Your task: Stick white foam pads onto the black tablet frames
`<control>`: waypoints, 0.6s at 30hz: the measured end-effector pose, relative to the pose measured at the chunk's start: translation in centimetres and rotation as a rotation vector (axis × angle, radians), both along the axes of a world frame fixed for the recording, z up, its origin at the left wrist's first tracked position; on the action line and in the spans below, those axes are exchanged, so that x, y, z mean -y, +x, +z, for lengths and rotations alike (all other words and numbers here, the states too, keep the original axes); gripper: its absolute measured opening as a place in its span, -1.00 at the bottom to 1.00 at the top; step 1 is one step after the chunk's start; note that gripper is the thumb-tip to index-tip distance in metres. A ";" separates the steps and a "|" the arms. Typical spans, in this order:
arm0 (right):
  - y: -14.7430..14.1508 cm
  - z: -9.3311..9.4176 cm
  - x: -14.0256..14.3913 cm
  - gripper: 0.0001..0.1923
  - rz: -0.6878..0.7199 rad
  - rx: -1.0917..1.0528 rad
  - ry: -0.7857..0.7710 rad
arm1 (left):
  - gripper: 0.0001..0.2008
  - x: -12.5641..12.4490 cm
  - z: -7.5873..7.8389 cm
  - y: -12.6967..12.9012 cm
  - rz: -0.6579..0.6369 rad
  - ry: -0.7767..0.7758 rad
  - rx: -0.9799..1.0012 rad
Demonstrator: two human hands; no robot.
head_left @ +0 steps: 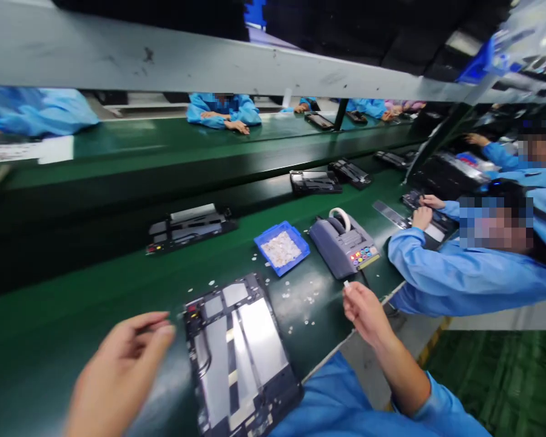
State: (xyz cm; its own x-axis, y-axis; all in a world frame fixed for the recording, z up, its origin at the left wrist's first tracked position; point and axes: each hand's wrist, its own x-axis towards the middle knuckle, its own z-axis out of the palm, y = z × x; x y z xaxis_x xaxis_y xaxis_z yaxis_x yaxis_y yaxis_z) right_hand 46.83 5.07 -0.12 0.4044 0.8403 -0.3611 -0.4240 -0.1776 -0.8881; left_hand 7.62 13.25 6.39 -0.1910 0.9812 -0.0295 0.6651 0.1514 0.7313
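Note:
An opened tablet chassis point(239, 352) lies flat on the green bench in front of me, its silver and black inner plates facing up. My left hand point(118, 373) hovers just left of it, fingers loosely curled and holding nothing. My right hand point(366, 309) is raised to the right of the chassis and pinches a tiny white piece point(346, 283) between thumb and fingertip. A blue tray point(282, 247) of small white pieces sits behind the chassis. Beside it stands a grey tape dispenser point(343, 243) with a white roll on top.
Loose white bits point(307, 300) are scattered on the bench. More opened tablets point(188, 227) point(313, 181) ride the green conveyor point(118, 182) beyond. A co-worker in a blue coat point(459, 276) works at my right; other people sit across the line. The bench edge runs near my right forearm.

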 end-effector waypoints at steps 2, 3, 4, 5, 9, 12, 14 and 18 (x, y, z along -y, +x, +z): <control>-4.4 0.8 -0.7 -0.59 0.173 0.033 0.037 | -0.64 1.8 1.1 2.8 -0.117 -0.052 0.202; -6.6 1.3 -1.3 -0.61 0.260 0.059 0.057 | -0.64 2.4 1.4 4.3 -0.174 -0.096 0.309; -8.7 1.9 -2.0 -0.64 0.337 0.087 0.074 | -0.64 2.7 1.5 5.8 -0.224 -0.129 0.415; -10.7 2.4 -2.8 -0.67 0.405 0.117 0.090 | -0.63 2.9 1.3 7.0 -0.258 -0.154 0.520; -16.2 3.8 -4.7 -0.76 0.623 0.219 0.157 | -0.73 2.8 -0.2 8.0 -0.227 -0.140 0.777; -16.9 3.9 -5.6 -0.80 0.747 0.373 0.239 | -0.81 2.8 -1.0 5.0 -0.100 -0.051 0.823; -16.2 3.7 -6.6 -0.79 0.743 0.598 0.352 | -0.83 2.7 -1.0 2.1 0.003 0.020 0.771; -15.3 3.2 -9.6 -0.74 0.745 1.138 0.670 | -0.85 2.0 -0.2 -2.2 -0.027 0.016 0.459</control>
